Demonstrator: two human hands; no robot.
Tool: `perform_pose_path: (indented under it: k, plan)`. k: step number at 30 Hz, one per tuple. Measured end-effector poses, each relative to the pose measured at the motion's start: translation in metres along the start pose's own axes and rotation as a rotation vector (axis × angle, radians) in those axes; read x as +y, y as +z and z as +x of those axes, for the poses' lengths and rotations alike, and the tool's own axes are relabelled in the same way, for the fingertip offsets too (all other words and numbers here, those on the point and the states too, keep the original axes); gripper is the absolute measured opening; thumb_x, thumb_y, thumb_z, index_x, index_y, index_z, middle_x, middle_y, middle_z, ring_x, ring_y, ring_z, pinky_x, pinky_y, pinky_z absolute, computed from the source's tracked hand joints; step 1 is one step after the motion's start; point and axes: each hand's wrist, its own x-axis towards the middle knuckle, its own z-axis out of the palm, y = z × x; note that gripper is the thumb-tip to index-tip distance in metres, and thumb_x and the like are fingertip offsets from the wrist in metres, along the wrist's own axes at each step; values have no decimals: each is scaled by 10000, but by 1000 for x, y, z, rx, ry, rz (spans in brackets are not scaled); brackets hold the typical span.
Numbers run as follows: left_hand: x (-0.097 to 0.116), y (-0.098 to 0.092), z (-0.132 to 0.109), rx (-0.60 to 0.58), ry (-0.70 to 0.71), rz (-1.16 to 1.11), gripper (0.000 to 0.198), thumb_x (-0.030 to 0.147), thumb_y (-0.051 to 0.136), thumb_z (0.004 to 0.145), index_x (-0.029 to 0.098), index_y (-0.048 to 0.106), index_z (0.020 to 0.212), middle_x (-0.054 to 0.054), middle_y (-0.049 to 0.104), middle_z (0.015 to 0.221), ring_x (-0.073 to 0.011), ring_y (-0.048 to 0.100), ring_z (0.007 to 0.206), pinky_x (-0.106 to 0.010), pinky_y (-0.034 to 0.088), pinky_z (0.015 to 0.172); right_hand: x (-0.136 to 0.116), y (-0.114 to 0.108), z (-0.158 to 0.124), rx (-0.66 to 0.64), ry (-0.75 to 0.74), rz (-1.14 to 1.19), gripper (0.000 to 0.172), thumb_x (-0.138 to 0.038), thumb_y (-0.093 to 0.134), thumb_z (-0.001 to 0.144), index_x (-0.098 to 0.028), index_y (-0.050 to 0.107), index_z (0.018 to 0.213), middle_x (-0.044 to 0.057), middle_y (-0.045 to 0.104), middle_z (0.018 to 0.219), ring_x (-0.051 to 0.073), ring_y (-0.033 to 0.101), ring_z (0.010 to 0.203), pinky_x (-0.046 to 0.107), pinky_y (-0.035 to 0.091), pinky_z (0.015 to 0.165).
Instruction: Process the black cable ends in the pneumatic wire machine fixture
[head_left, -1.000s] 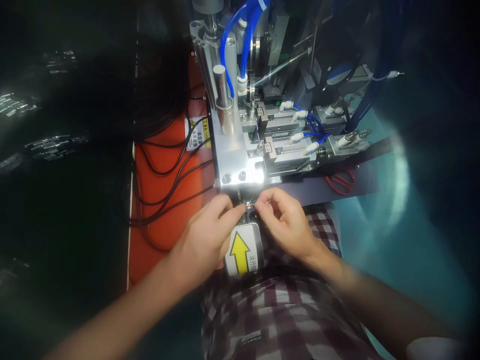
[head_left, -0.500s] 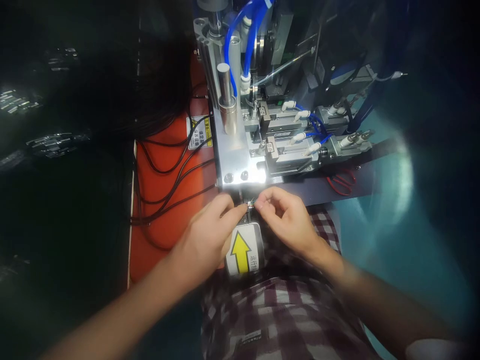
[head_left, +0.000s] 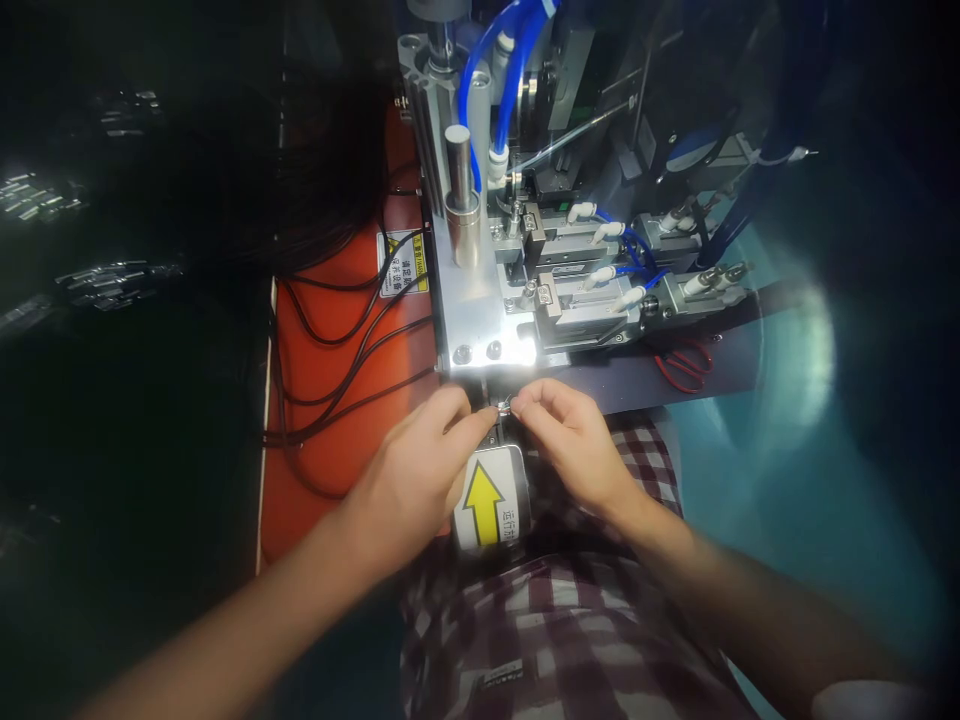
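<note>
My left hand (head_left: 420, 455) is closed, its thumb and forefinger pressed at a small shiny piece (head_left: 503, 409) too small to name. Fine thin wires (head_left: 509, 402) stick out of that piece towards my right hand (head_left: 574, 440). The right fingertips pinch together at these wires, and the other fingers are curled. Both hands meet over a narrow dark track just in front of the machine's metal block (head_left: 484, 325). Below the track lies a rounded cover with a yellow arrow (head_left: 484, 500).
Black cables (head_left: 352, 375) run over the orange surface (head_left: 315, 340) on the left, beside a warning label (head_left: 403, 265). Pneumatic cylinders (head_left: 592, 320) with blue hoses (head_left: 517, 70) stand behind my hands. Red-handled scissors or pliers (head_left: 686, 365) lie at right.
The whole view has shifted slightly, so the machine appears a little further right. Both hands keep nearly the same pose at the small piece; the right fingertips have moved a little.
</note>
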Motion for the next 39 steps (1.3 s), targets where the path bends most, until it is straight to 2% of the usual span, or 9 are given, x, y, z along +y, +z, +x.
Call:
perform_pose_path:
  k: [5,10,15,20,25,30,39]
  plan:
    - [0,1,0,0,-1,-2,320,18,463,840,91,609,1115,-59,537,872,-139,549,755,-234,498,655,3,1,0,32,-78,-74,176,-306,546,860,-183,524,736,-8,501,730,123,437,662,252,356,587]
    - [0,0,0,-12,-10,9,312,26,460,849,101,606,1115,-58,540,883,-139,553,762,-235,502,660,0,0,-1,31,-56,-116,193,-312,536,864,-187,513,719,-20,493,690,116,430,625,257,366,594]
    - [1,-1,0,-15,-6,2,312,20,469,843,96,600,1116,-61,544,894,-136,555,757,-230,504,658,-9,-1,-3,87,-144,-355,191,-270,520,857,-193,485,685,-34,483,634,113,424,588,261,337,572]
    - [1,-1,1,-24,-19,0,301,24,466,848,104,607,1102,-61,543,893,-142,560,774,-237,508,680,-10,-4,-1,-61,60,-157,212,-349,509,870,-198,497,722,-67,393,545,95,340,478,242,283,462]
    - [1,0,2,-11,-5,3,294,38,447,859,102,609,1096,-63,544,881,-140,556,756,-230,504,658,-7,-6,-2,25,-135,-271,170,-296,526,872,-188,517,741,-34,477,643,106,419,573,245,344,538]
    - [1,0,2,-24,-22,15,292,56,448,870,110,603,1111,-59,548,877,-139,551,748,-231,501,646,-2,-10,0,-115,68,-25,205,-379,540,876,-193,520,793,-74,374,559,80,308,461,222,231,416]
    - [3,0,3,32,10,42,265,49,440,883,83,626,1070,-68,565,843,-134,557,717,-224,491,613,-6,-7,1,-84,38,-1,153,-320,603,830,-178,575,781,-56,415,577,88,340,490,232,251,443]
